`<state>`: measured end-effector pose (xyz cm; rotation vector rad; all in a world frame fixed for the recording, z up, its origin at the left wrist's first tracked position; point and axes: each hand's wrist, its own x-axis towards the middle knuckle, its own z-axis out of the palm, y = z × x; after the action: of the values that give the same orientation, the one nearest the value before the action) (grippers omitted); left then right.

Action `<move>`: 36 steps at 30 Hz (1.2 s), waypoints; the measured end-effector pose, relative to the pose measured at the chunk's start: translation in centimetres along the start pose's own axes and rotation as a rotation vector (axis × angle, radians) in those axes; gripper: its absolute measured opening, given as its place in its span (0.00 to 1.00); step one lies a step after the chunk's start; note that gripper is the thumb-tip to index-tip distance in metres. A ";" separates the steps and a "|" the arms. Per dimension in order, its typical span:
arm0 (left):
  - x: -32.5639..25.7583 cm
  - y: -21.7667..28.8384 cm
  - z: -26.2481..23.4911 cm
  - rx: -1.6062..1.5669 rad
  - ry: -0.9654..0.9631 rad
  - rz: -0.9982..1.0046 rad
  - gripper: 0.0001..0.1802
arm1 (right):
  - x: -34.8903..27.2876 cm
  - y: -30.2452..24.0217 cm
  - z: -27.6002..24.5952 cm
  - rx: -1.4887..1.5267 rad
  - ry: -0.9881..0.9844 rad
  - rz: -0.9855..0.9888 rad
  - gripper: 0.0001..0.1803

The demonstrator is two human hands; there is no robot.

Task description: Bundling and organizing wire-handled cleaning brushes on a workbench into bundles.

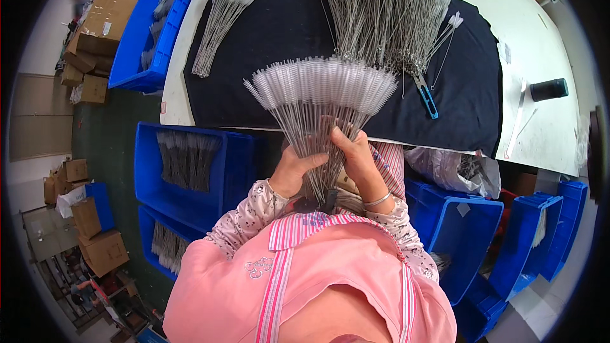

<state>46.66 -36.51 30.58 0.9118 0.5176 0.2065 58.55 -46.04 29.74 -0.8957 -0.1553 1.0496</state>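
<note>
A fan of white-bristled wire tube brushes [318, 98] is held over the near edge of the black mat [279, 38], its twisted stems gathered low. The left hand [293, 171] is closed around the stems, and the right hand [354, 155] pinches them with fingers curled. The stems are best kept bunched tightly, bristle heads level. Further brushes [387, 13] lie heaped at the far right, blue bins [190, 165] to the left.
</note>
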 end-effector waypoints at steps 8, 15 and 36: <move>-1.6 0.8 0.0 -0.237 0.061 -0.143 0.22 | -0.1 0.9 -2.1 0.165 0.028 0.020 0.24; -2.1 0.7 -0.8 -0.280 0.062 -0.131 0.28 | 0.4 1.5 -2.7 0.208 -0.090 0.054 0.41; 0.1 3.2 1.1 0.214 -0.508 -0.169 0.29 | 0.8 -3.0 0.1 -0.060 -0.749 0.224 0.44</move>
<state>47.43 -35.32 33.69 1.0776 0.1420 -0.2367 60.91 -45.91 31.71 -0.5406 -0.7257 1.5629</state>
